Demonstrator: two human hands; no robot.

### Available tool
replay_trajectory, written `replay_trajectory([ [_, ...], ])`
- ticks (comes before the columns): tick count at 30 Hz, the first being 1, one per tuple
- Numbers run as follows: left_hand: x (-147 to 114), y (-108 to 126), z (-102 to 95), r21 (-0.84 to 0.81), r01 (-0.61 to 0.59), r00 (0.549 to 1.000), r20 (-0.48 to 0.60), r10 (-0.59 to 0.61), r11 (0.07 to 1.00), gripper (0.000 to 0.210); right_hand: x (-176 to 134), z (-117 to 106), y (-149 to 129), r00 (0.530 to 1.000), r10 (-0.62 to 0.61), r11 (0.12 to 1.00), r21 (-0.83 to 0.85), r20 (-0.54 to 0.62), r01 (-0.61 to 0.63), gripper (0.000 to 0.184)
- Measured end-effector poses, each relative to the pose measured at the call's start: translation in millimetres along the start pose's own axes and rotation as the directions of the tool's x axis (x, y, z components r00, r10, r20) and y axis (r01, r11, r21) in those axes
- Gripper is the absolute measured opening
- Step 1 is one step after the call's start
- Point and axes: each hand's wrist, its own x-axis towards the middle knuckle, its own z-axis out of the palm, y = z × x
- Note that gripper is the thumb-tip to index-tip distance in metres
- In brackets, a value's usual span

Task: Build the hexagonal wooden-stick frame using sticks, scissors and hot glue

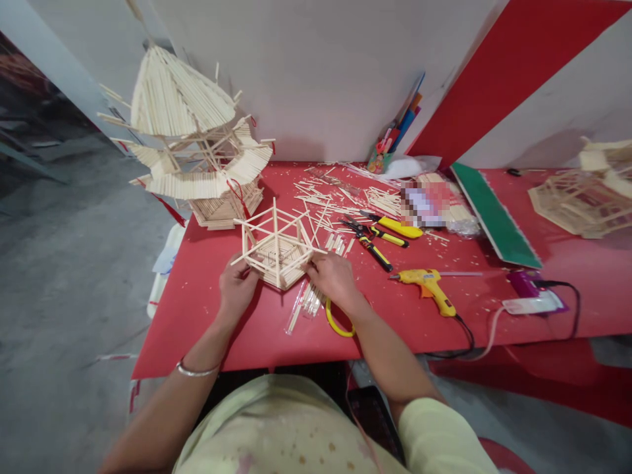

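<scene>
Between my two hands is a many-sided wooden stick frame [279, 253], with a layered stick base and thin sticks meeting at a raised centre. My left hand [237, 288] is closed on its left lower edge. On the opposite side, my right hand [334, 280] grips the right lower edge. Just under my right wrist lies a yellow ring-shaped handle [340, 324], partly hidden by the arm. Clear packets of sticks [312, 299] lie below the frame, near my right hand.
A finished-looking stick pagoda [182, 125] stands back left. Loose sticks [320, 197], pliers [372, 243], a yellow cutter [395, 225] and a yellow glue gun [427, 286] lie right. Beyond are a green board [496, 214], a power strip [533, 303] and another stick model [577, 197].
</scene>
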Motion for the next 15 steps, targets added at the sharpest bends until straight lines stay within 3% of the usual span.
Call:
replay_trajectory([
  [9,-3.5,5.6,-2.1,0.010,-0.040,0.999,-0.013,0.040,0.999,0.017,0.0,-1.5,1.2,1.000,0.004,0.999,0.048,-0.010,-0.004,0.028],
  [15,-3.9,8.5,-0.6,-0.073,0.025,0.997,-0.069,-0.030,0.997,0.019,0.5,-5.5,0.4,0.999,0.037,0.998,0.052,0.002,-0.037,0.032],
])
